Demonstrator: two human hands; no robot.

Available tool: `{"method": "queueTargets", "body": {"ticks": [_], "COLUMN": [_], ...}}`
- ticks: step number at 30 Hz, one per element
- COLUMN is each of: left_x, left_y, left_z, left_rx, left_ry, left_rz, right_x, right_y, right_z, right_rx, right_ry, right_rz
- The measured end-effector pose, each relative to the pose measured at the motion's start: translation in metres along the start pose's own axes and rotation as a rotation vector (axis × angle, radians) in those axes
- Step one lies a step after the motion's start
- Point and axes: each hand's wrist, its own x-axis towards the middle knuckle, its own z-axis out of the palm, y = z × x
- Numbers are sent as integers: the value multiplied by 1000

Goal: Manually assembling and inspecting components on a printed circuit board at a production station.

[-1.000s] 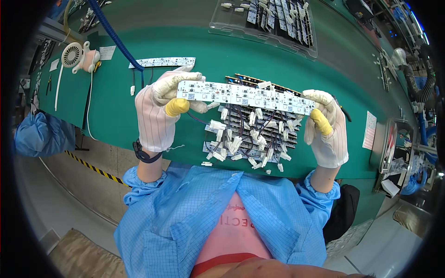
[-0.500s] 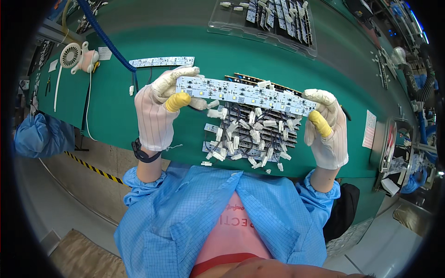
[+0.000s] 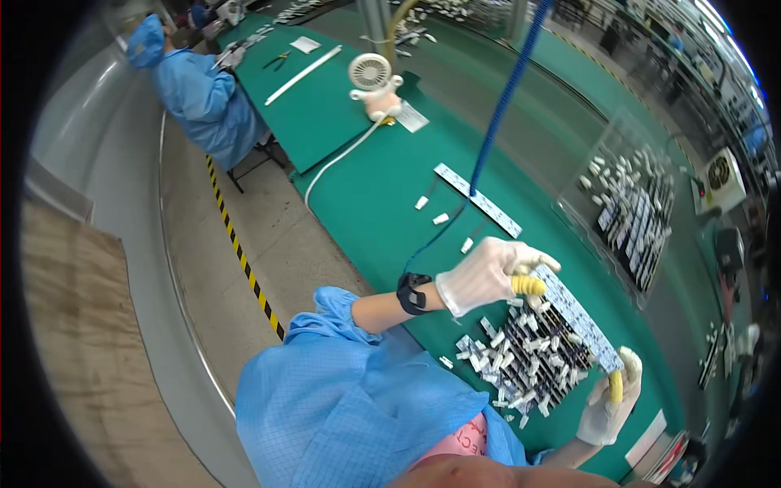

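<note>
A long white LED circuit board (image 3: 579, 319) is stretched between my two hands, its small components facing up. My left hand (image 3: 491, 276), in a white glove with a yellow thumb cover, pinches its upper left end. At the lower right end my gloved right hand (image 3: 612, 403) grips the board, also with a yellow-covered thumb. Under and beside it lies a pile of similar boards (image 3: 529, 358) with dark wires and white connectors. A black strap (image 3: 413, 294) circles my left wrist.
Another board (image 3: 496, 213) lies farther along the green table (image 3: 366, 236), crossed by a blue coiled cord (image 3: 506, 89). A small fan (image 3: 371, 75) with a white cable stands beyond. A clear tray of boards (image 3: 626, 215) is at right. A co-worker in blue (image 3: 191, 98) sits far left.
The view has swung to the left, bringing the co-worker and aisle into sight. Both hands still hold the same board, which now appears slanted down to the right.
</note>
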Motion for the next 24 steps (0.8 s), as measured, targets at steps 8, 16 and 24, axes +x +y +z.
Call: {"method": "queueTargets", "body": {"ticks": [8, 16, 24], "left_x": [5, 8, 1], "left_y": [-8, -6, 11], "left_z": [-14, -17, -9], "left_rx": [215, 292, 431], "left_ry": [29, 12, 27], "left_rz": [91, 122, 112], "right_x": [16, 21, 13], "right_y": [3, 4, 0], "right_z": [10, 8, 4], "right_rx": [49, 20, 73], "right_ry": [-32, 13, -79], "right_rz": [-30, 21, -9]}}
